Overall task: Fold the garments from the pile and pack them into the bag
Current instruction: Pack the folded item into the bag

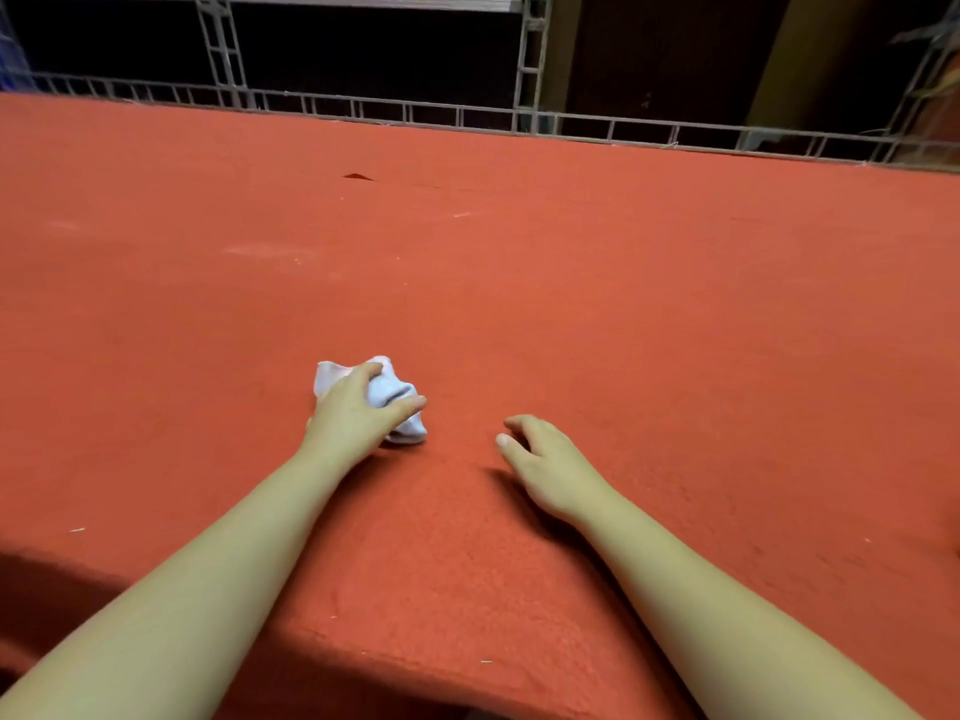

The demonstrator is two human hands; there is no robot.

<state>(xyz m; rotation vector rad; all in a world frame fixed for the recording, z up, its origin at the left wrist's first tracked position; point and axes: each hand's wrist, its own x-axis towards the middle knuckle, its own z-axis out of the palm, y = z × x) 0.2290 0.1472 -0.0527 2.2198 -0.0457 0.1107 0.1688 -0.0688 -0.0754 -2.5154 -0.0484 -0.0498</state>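
Left hand (pixel 358 413) grips balled white garment (pixel 397 402) on counter (pixel 623 304); right hand (pixel 545 459), at 3 o'clock, empty and loosely curled, should help spread it flat first.

No readable text, label, brand, number or sign anywhere in view.
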